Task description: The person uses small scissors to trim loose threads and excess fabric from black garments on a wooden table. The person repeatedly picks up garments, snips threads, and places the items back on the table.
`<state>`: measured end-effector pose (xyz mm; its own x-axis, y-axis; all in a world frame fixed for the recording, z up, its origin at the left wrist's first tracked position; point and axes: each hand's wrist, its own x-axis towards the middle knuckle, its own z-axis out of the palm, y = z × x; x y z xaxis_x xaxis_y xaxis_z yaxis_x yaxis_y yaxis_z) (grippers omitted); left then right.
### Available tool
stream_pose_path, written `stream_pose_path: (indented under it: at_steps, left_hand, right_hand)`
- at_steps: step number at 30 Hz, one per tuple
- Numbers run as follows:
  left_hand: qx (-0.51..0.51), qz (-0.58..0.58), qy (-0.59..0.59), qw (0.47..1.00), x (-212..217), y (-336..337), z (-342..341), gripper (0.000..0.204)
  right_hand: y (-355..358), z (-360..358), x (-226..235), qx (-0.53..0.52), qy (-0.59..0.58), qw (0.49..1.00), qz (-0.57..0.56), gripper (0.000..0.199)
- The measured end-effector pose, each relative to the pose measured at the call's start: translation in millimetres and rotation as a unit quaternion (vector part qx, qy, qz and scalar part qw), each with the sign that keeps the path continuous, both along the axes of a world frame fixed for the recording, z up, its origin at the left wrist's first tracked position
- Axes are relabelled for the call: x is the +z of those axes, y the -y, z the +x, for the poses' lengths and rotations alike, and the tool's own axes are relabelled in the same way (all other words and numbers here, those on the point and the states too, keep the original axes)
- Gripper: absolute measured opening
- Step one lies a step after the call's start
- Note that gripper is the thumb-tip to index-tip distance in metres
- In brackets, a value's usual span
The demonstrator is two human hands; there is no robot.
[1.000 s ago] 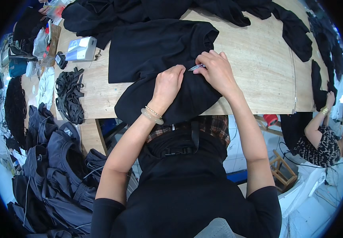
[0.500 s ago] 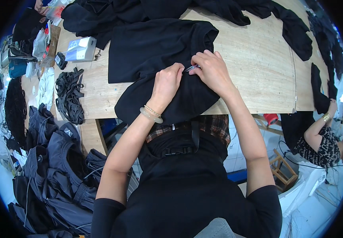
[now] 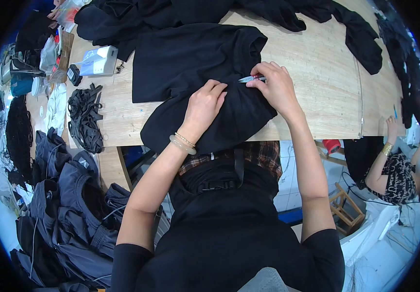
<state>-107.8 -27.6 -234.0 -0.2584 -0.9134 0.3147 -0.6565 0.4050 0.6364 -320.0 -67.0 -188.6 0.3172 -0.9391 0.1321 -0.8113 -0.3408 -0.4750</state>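
Observation:
A black garment (image 3: 185, 58) lies spread on the table in front of me, its near part hanging over the front edge. An opening with a band shows at its far right end. My left hand (image 3: 204, 104) rests on the middle of the cloth, thumb and fingers closed in a pinch on the fabric. Just to the right, my right hand (image 3: 275, 87) grips small thread snips (image 3: 247, 79). Their pointed silver blades face left, above the cloth and a short way from my left fingertips. My right palm hides the handle end.
More black garments (image 3: 185, 12) lie along the far side of the wooden table (image 3: 317, 92). On the left are a white-and-blue box (image 3: 99, 61) and a heap of dark straps (image 3: 84, 117). Dark clothes (image 3: 69, 209) pile up at lower left. A co-worker (image 3: 397, 177) sits at the right.
My right hand has drawn back to the right with the snips, away from my left fingers. My left hand has barely shifted. The co-worker's arm has moved off a black cloth piece.

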Motion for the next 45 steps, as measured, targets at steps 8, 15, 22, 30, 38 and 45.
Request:
stream_pose_path:
  at_steps: [8, 15, 22, 30, 38, 45]
  left_hand:
    - [0.023, -0.039, 0.021, 0.999, -7, 0, -7, 0.012]
    - [0.022, -0.009, -0.006, 1.0, -3, 4, -2, 0.012]
    - [0.023, -0.001, -0.017, 1.0, -2, 5, -1, 0.011]
    - [0.076, 0.055, -0.109, 0.99, 0, 2, 1, 0.01]
    - [-0.044, 0.17, -0.184, 0.967, 34, -54, 12, 0.023]
    - [0.279, 0.167, -0.176, 0.929, 60, -79, 105, 0.029]
  right_hand:
    - [-7, 12, -1, 0.027, -0.022, 0.999, -0.014, 0.02]
    - [-10, 26, -7, 0.051, -0.028, 0.997, -0.051, 0.021]
    - [-8, 31, -9, 0.06, -0.026, 0.996, -0.064, 0.021]
    - [-6, 23, -2, -0.019, 0.062, 0.998, -0.019, 0.02]
    - [-30, -47, -18, -0.264, 0.242, 0.924, 0.135, 0.032]
    - [-69, -67, -13, -0.321, 0.327, 0.865, 0.203, 0.028]
